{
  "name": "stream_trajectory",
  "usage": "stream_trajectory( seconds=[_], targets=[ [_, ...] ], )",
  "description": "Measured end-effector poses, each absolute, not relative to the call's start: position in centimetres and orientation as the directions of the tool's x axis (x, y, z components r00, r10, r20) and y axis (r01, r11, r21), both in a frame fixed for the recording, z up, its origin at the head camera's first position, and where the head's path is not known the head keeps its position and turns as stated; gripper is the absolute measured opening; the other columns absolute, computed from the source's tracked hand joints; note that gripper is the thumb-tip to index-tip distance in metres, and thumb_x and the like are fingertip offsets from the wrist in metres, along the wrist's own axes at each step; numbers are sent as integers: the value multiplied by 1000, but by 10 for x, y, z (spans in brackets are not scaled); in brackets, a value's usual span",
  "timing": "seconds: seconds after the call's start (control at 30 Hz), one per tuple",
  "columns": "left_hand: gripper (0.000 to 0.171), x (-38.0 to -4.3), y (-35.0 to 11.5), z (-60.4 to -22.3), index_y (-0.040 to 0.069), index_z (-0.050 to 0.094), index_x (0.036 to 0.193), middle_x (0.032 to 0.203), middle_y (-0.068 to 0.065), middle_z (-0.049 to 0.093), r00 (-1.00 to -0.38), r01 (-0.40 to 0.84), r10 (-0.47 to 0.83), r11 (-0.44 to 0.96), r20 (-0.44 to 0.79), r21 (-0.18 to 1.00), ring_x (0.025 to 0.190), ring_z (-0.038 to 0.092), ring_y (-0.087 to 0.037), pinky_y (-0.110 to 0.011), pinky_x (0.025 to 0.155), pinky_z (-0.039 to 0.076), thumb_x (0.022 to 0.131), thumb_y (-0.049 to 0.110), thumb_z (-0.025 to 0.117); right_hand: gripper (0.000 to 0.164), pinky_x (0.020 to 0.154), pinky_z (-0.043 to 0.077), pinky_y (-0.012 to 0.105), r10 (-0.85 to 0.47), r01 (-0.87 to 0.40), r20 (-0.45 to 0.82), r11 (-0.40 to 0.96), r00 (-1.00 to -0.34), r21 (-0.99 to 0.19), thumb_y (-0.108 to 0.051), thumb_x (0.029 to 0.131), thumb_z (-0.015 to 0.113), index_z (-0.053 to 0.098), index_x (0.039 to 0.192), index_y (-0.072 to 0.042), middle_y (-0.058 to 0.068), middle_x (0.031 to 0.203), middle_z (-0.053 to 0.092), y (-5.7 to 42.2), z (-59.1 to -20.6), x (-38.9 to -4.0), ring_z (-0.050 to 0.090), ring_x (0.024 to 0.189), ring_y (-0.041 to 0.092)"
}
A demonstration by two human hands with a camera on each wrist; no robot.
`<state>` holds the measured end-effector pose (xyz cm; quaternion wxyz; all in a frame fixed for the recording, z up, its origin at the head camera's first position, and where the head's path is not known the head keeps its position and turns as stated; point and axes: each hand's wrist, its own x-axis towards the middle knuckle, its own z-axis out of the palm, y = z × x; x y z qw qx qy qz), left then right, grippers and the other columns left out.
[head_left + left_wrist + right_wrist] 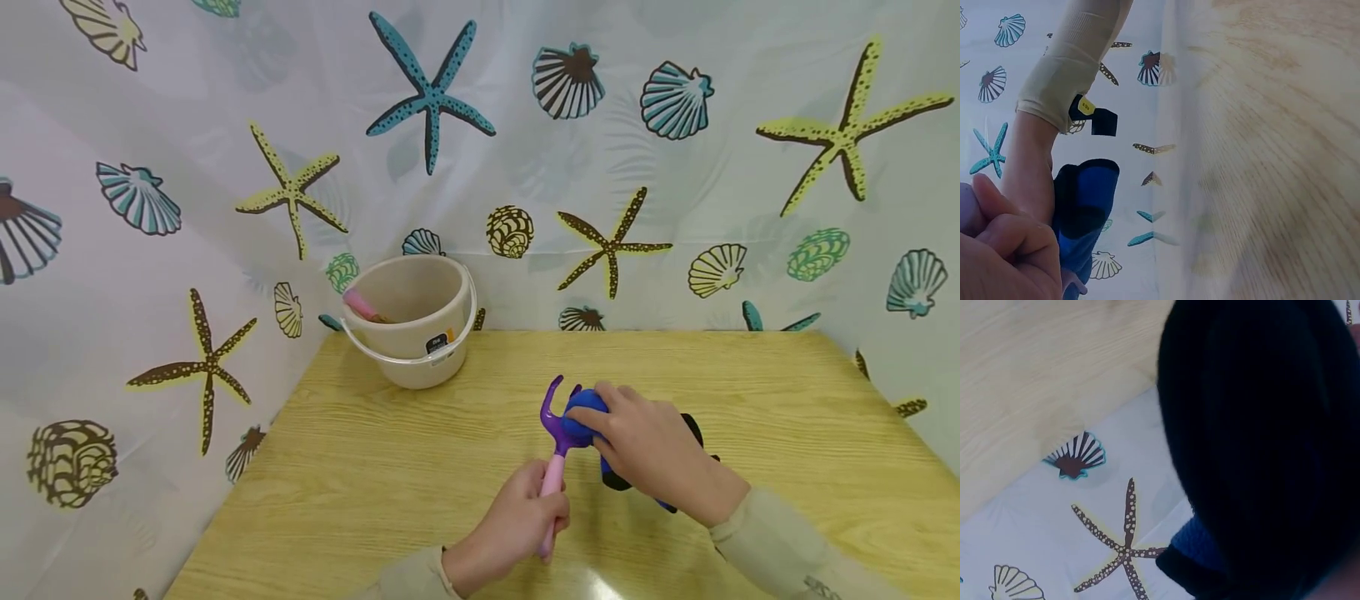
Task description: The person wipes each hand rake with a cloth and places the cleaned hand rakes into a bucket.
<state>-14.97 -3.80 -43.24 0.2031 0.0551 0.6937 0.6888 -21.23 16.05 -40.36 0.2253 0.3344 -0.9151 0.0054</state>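
Observation:
My left hand (517, 517) grips the pink handle of a small toy rake (553, 475), whose curved purple prongs point up and away. A blue and black soft plush toy (583, 417) is held in my right hand (652, 446), thumb and fingers around its rounded blue end. That end lies against the rake's purple head and hides some of the prongs. Both things are held above the table. In the left wrist view the plush toy (1094, 194) hangs beyond my left hand (1016, 256). Its dark side (1260, 444) fills much of the right wrist view.
A beige bucket (420, 354) with a white handle stands at the table's back left, a pink-handled thing (363, 305) leaning inside it. The wood-grain table (360, 492) meets a white curtain (510, 150) printed with shells and starfish at the back and sides.

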Motion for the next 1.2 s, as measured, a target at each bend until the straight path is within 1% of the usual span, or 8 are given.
stream_trajectory(
  seconds=[0.33,0.4,0.53,0.63,0.7,0.8,0.97,1.2],
  targets=[
    [18,-144,-34,-432,5,50,106,69,-3,51,-905,-247,355,10,-234,969,48,41,-12,-22,37,39,89,6,54,58,61,62,43,-630,-520,523,774,-574,362,-21,69,93,69,121,-13,19,110,60,162,-407,-216,65,90,37],
    [18,-144,-32,-432,5,51,106,68,-3,51,-909,-236,353,8,-223,972,48,42,-12,-22,37,39,88,6,54,55,59,61,42,-607,-515,534,791,-588,331,-21,71,92,70,121,-14,19,110,62,159,-404,-211,66,91,38],
    [17,-145,-32,-431,5,51,106,69,-3,52,-895,-245,380,21,-235,969,48,42,-12,-22,37,39,88,6,53,40,53,58,37,-572,-593,475,796,-668,124,-19,81,82,72,120,-20,16,112,66,154,-392,-198,69,90,32],
    [17,-146,-33,-430,6,50,107,71,-3,53,-882,-260,397,38,-254,965,48,41,-12,-21,38,39,90,7,53,35,58,59,38,-580,-633,399,774,-710,-2,-19,86,76,72,120,-24,15,119,66,150,-383,-190,70,94,29],
    [17,-147,-33,-430,6,50,107,70,-3,53,-885,-249,395,48,-247,967,47,41,-12,-21,38,39,89,7,53,35,62,61,42,-594,-644,371,765,-714,-16,-20,87,75,72,121,-24,18,124,66,147,-380,-188,70,100,32],
    [16,-145,-33,-430,6,51,105,68,-3,53,-891,-207,397,77,-221,975,44,41,-12,-22,38,39,89,6,53,36,63,61,42,-594,-632,347,775,-726,2,-22,87,76,71,122,-25,17,126,65,144,-380,-190,70,100,32],
    [13,-140,-31,-432,7,51,101,66,-1,51,-892,-169,404,119,-203,978,41,40,-12,-22,38,37,88,5,52,35,52,57,37,-563,-578,361,812,-743,77,-23,85,79,73,120,-22,14,117,65,141,-386,-199,69,90,30],
    [13,-139,-28,-437,8,52,101,65,-1,51,-894,-183,392,119,-216,976,40,39,-11,-22,37,37,88,5,51,32,44,54,37,-547,-503,465,833,-696,229,-23,80,83,75,110,-18,14,101,63,137,-397,-207,67,80,29]
  ],
)
